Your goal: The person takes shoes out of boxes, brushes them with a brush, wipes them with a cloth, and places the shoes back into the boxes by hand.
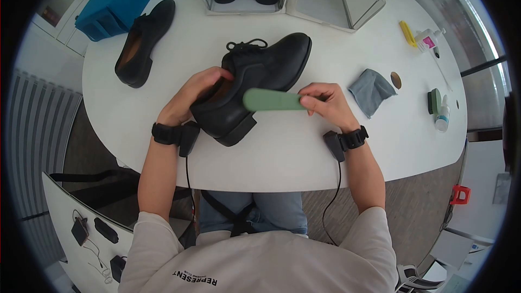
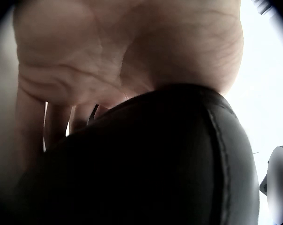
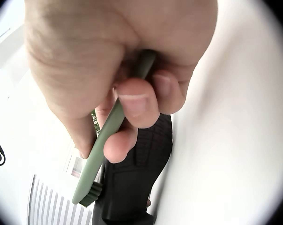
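A black lace-up shoe (image 1: 266, 68) lies tilted on its side over the white table, toe to the upper right. My left hand (image 1: 198, 92) grips it at the heel opening, fingers inside; in the left wrist view the palm (image 2: 127, 51) rests against the dark leather (image 2: 179, 154). My right hand (image 1: 328, 103) pinches the end of a green brush (image 1: 271, 100) beside the shoe's sole. In the right wrist view the hand (image 3: 122, 70) curls round the green handle (image 3: 104, 136), and dark bristles (image 3: 91, 194) show at the far end, next to the shoe (image 3: 132, 178).
Another black shoe (image 1: 144, 43) stands at the left by a blue case (image 1: 119, 2). Behind is a white-framed box (image 1: 247, 10) with shoes inside. A grey cloth (image 1: 372, 92), a second brush (image 1: 434, 101) and bottles (image 1: 442, 119) lie at the right.
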The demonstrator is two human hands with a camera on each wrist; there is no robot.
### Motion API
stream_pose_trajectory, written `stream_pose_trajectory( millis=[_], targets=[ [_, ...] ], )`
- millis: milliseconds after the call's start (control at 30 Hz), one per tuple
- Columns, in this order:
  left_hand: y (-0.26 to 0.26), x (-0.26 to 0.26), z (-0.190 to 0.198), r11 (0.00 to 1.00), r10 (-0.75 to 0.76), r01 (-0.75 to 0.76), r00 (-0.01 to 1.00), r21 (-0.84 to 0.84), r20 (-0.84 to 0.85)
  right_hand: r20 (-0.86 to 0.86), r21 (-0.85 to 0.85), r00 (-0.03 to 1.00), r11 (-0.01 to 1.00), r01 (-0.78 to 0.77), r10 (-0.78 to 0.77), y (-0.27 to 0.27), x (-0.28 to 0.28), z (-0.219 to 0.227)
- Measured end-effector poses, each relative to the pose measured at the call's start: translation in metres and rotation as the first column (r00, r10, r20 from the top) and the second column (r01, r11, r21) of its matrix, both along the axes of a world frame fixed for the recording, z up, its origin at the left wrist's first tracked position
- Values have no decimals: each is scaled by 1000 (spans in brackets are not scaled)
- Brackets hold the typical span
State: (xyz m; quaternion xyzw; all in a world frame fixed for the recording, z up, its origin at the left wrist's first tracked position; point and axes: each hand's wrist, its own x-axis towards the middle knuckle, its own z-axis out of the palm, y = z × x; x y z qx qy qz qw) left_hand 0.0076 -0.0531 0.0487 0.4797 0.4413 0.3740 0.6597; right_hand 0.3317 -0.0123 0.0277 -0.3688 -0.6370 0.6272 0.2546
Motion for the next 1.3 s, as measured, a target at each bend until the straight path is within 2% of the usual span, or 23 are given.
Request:
stream_pose_trajectory(
  millis=[33, 100, 167, 200, 233, 300, 333, 400, 467, 533, 600, 733, 800, 833, 900, 933, 1000, 1133, 1200, 1233, 1300],
  targets=[
    [0, 0, -1, 1000, 1, -1, 1000, -4, 0, -14, 13, 1000, 1000, 9, -9, 1, 0, 2],
    [0, 1, -3, 986, 104, -93, 992, -135, 74, -29, 30, 999, 999, 15, -14, 0, -2, 3],
    [-3, 3, 1, 982, 124, -110, 988, -156, 89, 35, 26, 986, 986, -165, 165, -4, -5, 2],
    [-4, 4, 4, 977, 141, -123, 985, -174, 101, 36, 31, 985, 985, -168, 167, -4, -5, 2],
    [-3, 2, 2, 978, 143, -125, 985, -167, 100, 24, 15, 992, 992, -123, 123, -4, -5, 1],
    [1, -3, -5, 999, 33, -31, 998, -31, 58, 12, 8, 997, 997, -76, 75, 2, -2, 0],
    [3, -6, -6, 999, 29, -28, 998, -28, 58, 17, 42, 1000, 999, -15, 14, 5, 0, 0],
    [4, -9, -10, 989, -121, 127, 989, -73, 87, 23, 65, 998, 996, 54, -56, 7, 5, -3],
    [1, -6, -7, 985, -140, 149, 985, -82, 104, -39, 86, 990, 987, 139, -136, 8, 4, 0],
    [1, -7, -7, 982, -157, 167, 981, -84, 116, -30, 87, 984, 981, 176, -174, 9, 5, 0],
    [2, -8, -11, 973, -227, 229, 971, -27, 74, -42, 101, 972, 966, 236, -233, 12, 7, 0],
    [0, -3, -6, 971, -238, 238, 969, 11, 73, -62, 118, 951, 944, 307, -302, 18, 13, 3],
    [0, 0, -5, 952, -282, 287, 957, 106, -59, -78, 122, 900, 892, 435, -428, 23, 19, -1],
    [0, 0, -5, 950, -289, 294, 955, 101, -58, -75, 117, 897, 890, 441, -435, 25, 20, -2],
    [0, 2, -1, 918, -318, 351, 929, 183, -187, -38, 108, 885, 879, 465, -463, 28, 24, -1],
    [0, 4, 1, 916, -325, 357, 927, 183, -185, -35, 108, 882, 876, 471, -470, 26, 25, 0],
    [-1, 7, 4, 936, -276, 314, 935, 158, -221, -8, 99, 948, 944, 316, -317, 24, 25, 3],
    [0, 1, -2, 911, -309, 349, 930, 220, -198, -3, 128, 947, 939, 318, -321, 29, 31, -2],
    [1, 0, -3, 916, -316, 353, 927, 190, -202, -24, 145, 897, 886, 440, -441, 35, 36, -6],
    [1, 2, -2, 915, -319, 356, 926, 190, -200, -23, 145, 896, 885, 443, -444, 37, 36, -5],
    [0, 4, 0, 930, -281, 324, 932, 177, -228, -28, 130, 814, 806, 578, -580, 38, 36, -5]
  ],
)
